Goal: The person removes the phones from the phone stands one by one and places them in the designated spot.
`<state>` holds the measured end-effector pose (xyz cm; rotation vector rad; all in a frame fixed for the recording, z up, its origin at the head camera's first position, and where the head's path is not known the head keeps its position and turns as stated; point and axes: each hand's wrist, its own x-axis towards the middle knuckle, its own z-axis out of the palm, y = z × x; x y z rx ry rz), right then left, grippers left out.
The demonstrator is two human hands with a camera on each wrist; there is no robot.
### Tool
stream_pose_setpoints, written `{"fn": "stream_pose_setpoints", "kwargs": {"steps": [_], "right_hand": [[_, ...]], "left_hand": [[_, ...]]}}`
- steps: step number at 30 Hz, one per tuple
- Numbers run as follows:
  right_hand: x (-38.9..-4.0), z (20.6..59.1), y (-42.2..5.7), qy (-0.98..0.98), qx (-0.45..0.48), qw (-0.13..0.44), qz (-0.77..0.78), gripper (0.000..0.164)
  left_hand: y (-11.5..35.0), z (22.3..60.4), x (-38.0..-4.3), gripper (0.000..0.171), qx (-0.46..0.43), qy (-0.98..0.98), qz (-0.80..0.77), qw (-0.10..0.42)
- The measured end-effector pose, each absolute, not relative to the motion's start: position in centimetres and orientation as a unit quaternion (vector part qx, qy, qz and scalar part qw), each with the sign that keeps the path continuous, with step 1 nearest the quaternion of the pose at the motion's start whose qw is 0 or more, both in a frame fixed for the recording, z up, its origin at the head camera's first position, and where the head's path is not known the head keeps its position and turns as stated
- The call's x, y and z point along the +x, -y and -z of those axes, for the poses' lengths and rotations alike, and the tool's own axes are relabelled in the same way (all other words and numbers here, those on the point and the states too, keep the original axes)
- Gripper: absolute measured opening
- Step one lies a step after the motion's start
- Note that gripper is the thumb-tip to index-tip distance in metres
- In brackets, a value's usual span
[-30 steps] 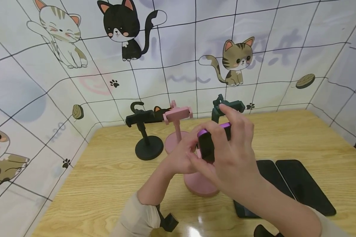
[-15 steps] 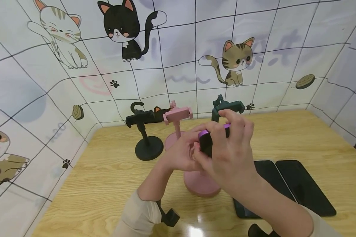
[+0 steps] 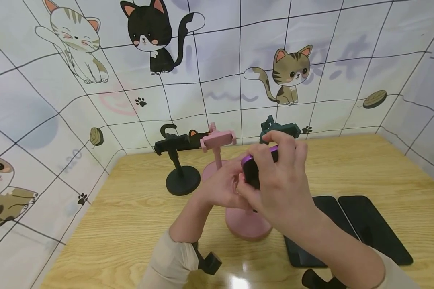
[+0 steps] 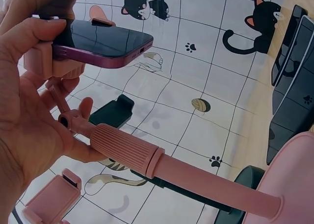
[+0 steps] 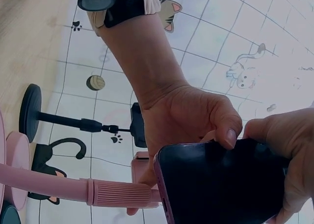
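Observation:
A purple-edged phone (image 3: 251,172) with a dark screen lies against the clamp (image 4: 39,60) of a pink phone stand (image 4: 130,148). My left hand (image 3: 222,186) holds the stand's head from the left, its thumb over the clamp and the phone's near edge in the left wrist view. From the other side my right hand (image 3: 283,180) grips the phone, fingers over its top edge and thumb below. The stand's round pink base (image 3: 247,224) rests on the table. In the head view both hands hide most of the clamp; how firmly the phone sits in it I cannot tell.
A black phone stand (image 3: 182,180) and a second pink stand (image 3: 217,140) stand behind my left hand. Further right is a dark green stand (image 3: 287,129). Dark flat devices (image 3: 374,228) lie side by side at the right. A cat-print wall covering (image 3: 224,96) closes the back.
My right index finger has come down from its raised position onto the phone's top edge. The left hand has shifted slightly around the clamp, which is now more covered. The other stands stay put.

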<state>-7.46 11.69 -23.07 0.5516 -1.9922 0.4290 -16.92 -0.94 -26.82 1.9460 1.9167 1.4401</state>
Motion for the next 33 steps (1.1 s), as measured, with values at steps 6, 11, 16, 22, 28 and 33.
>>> {"fn": "stream_pose_setpoints", "kwargs": {"steps": [6, 11, 16, 22, 28, 33], "right_hand": [[-7.3, 23.3, -12.1, 0.838, 0.229, 0.451, -0.203, 0.046], [-7.2, 23.3, -12.4, 0.840, 0.238, 0.441, -0.208, 0.039], [-7.1, 23.2, -12.7, 0.833, 0.257, 0.444, -0.207, 0.039], [-6.8, 23.0, -12.9, 0.833, 0.271, 0.429, -0.219, 0.042], [-6.9, 23.1, -13.1, 0.830, 0.279, 0.428, -0.223, 0.043], [-7.2, 23.6, -13.4, 0.819, 0.288, 0.435, -0.238, 0.043]], "left_hand": [[1.0, 27.0, -17.1, 0.056, 0.636, -0.591, -0.492, 0.074], [1.0, 27.0, -17.2, 0.064, 0.635, -0.582, -0.501, 0.084], [1.0, 26.8, -17.2, 0.067, 0.635, -0.594, -0.488, 0.079], [0.9, 26.8, -17.1, 0.068, 0.636, -0.600, -0.481, 0.069], [0.8, 26.8, -17.1, 0.074, 0.640, -0.601, -0.475, 0.060], [0.8, 26.9, -17.4, 0.071, 0.641, -0.602, -0.472, 0.061]]}}
